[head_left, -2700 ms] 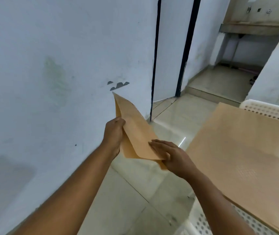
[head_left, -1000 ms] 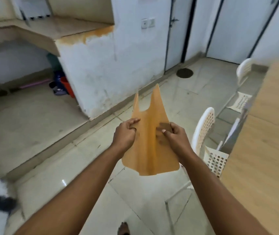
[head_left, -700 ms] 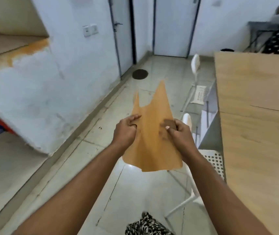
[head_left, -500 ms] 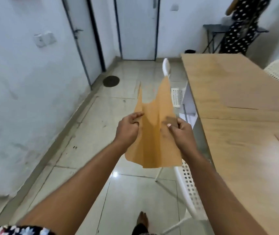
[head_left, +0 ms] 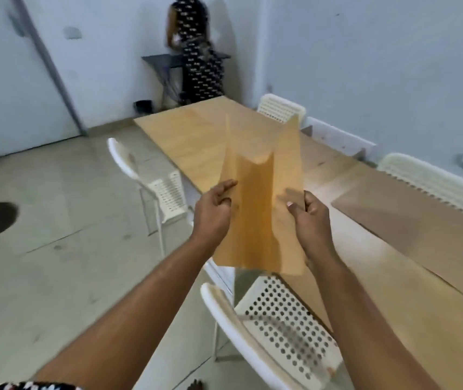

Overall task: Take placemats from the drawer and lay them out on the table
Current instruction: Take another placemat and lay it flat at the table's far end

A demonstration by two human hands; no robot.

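Placemats held by both hands at the table edge.

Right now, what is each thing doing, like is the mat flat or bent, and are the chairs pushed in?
Placemat: bent lengthwise, in the air, not yet laid down.
Left hand: grips the placemat's left edge.
Right hand: grips its right edge.
Table: one mat already lying flat on it.
White chairs: upright, pushed up to the table.

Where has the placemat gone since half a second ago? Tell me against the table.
Yes: the placemat, held by left hand and right hand, now overlaps the table; before it hung over the floor.
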